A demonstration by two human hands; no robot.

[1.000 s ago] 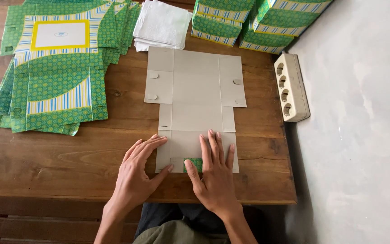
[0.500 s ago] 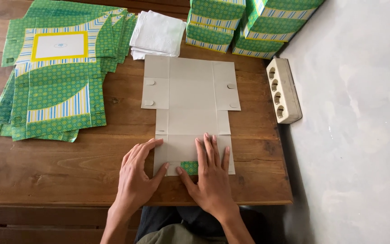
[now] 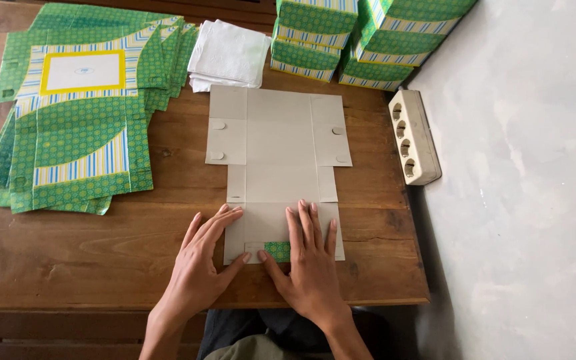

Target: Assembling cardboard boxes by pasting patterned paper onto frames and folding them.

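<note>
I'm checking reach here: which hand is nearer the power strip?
Right. The right hand lies on the flat carton, below-left of the power strip; the left hand lies farther left, at the carton's left edge.

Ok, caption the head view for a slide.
Both hands, left and right, press an unfolded box blank flat on the wooden table.

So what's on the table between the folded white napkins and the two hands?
In the head view, the flat grey cardboard box blank lies unfolded between the white napkins and the hands; the left hand and right hand press on its near edge.
</note>
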